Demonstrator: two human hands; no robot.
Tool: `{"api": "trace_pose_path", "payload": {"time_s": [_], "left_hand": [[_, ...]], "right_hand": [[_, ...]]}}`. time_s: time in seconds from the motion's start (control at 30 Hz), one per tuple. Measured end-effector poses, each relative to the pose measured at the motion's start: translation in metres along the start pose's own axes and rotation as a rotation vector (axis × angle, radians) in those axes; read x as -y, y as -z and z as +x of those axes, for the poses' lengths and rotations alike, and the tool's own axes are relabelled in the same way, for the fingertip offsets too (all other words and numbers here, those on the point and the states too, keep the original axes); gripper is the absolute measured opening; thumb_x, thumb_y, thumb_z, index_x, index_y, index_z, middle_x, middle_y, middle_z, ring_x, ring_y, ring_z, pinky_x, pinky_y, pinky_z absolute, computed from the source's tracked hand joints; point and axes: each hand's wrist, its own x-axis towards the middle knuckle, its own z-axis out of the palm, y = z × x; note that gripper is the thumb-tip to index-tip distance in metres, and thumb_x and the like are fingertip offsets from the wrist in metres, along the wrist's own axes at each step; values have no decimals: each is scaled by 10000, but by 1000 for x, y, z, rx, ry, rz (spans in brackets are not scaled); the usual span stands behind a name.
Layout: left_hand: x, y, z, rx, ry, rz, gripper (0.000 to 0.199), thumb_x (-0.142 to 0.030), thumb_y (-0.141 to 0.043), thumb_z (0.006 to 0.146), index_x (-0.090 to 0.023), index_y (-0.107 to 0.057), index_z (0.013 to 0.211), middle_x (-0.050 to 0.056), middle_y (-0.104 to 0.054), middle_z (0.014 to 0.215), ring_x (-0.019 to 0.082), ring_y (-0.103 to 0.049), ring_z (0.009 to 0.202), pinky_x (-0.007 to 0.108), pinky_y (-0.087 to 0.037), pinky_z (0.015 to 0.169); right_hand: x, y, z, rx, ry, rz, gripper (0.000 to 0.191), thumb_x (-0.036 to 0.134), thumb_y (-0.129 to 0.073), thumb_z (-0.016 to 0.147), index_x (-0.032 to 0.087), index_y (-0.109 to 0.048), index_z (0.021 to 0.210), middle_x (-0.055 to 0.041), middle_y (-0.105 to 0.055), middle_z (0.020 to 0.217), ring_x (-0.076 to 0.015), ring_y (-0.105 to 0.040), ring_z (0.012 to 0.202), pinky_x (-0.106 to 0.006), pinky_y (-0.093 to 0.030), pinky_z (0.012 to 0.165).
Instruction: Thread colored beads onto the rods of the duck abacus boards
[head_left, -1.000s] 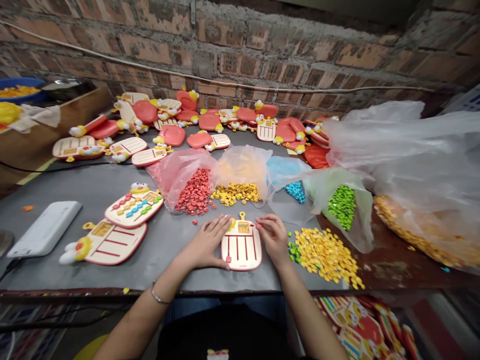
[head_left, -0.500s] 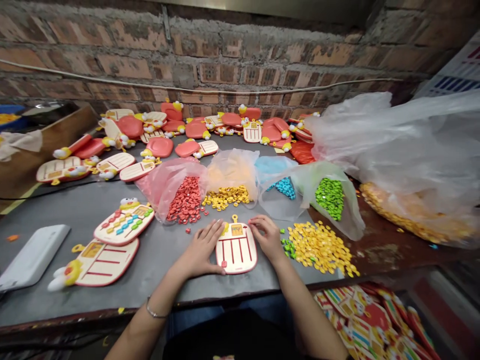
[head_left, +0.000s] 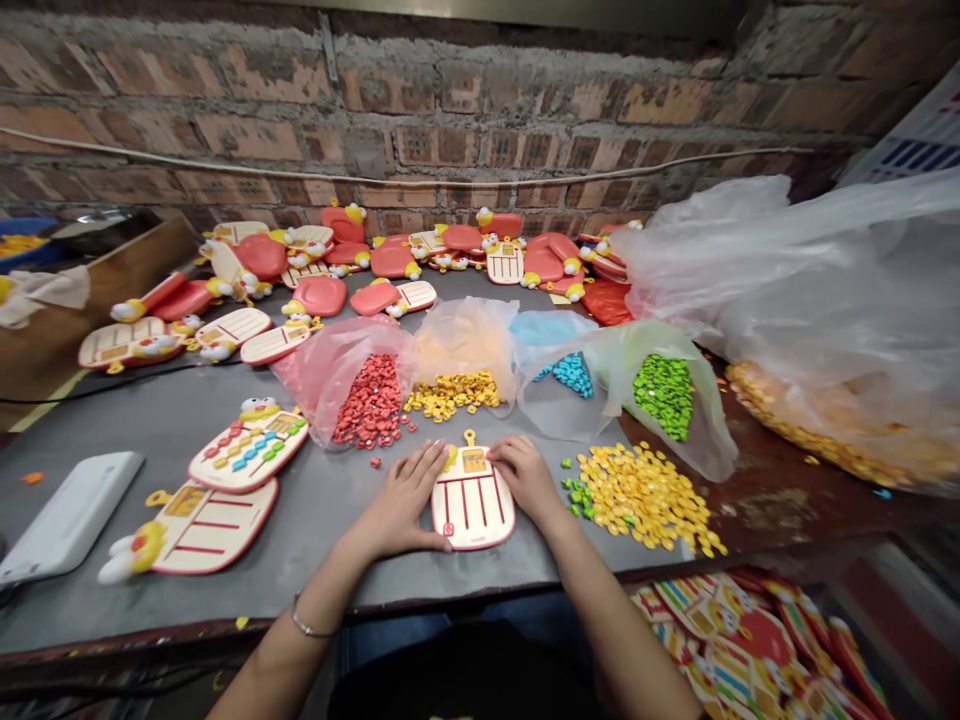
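A cream toy board (head_left: pixel 475 500) with a red rim, upright red slots and a yellow loop on top lies flat in front of me. My left hand (head_left: pixel 405 500) rests along its left side, fingers stretched toward the top and thumb at the lower edge. One red bead (head_left: pixel 448 530) sits at the board's lower left. At the board's upper right, my right hand (head_left: pixel 525 475) has its fingertips pinched together beside the small yellow panel (head_left: pixel 474 460). Whatever is between those fingertips is hidden. A loose red bead (head_left: pixel 375 462) lies left of the board.
Bags of red beads (head_left: pixel 371 400), yellow beads (head_left: pixel 454 393), blue beads (head_left: pixel 571 375) and green beads (head_left: pixel 664 395) lie behind the board. Yellow pieces (head_left: pixel 645 495) are heaped to the right. At left are a beaded board (head_left: pixel 251 450) and a white power bank (head_left: pixel 71 515). More boards (head_left: pixel 315 295) line the wall.
My right hand has shifted slightly left, its fingertips moving from the board's upper right corner in toward the yellow panel. My left hand has stayed in place.
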Motion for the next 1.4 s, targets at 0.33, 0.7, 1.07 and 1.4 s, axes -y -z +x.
{"api": "trace_pose_path", "payload": {"time_s": [0.33,0.7,1.07,1.4], "left_hand": [[-3,2,1,16,34,-2,1293,-872,-592,603,-215,-18,1557,167,-131,1599,413,-163,1442,607,-135,1107],[0,2,-2,-23,-6,-68,1191,-817,-600,662,-220,-91,1557,146,-149,1598,391,-160,1450,615,-96,1116],[-2,6,-1,-22,-8,-98,1188,-815,-602,662,-194,-123,1554,156,-163,1594,393,-165,1448,614,-116,1119],[2,-9,-4,-102,-59,-182,1115,-737,-647,685,-154,-211,1530,167,-278,1559,419,-222,1423,549,-136,1164]], "right_hand": [[10,23,-2,277,8,43,166,111,-544,884,176,-628,756,-28,-558,781,-183,-545,774,-293,-425,716],[14,6,9,407,148,109,215,166,-537,915,179,-641,728,-45,-597,759,-180,-571,742,-272,-437,667],[40,-21,19,630,281,275,180,269,-615,900,195,-689,754,-34,-671,726,-175,-609,719,-310,-456,734],[102,-93,106,665,306,-120,176,108,-579,858,174,-682,985,-84,-640,1040,-198,-593,915,-282,-447,797]]}}
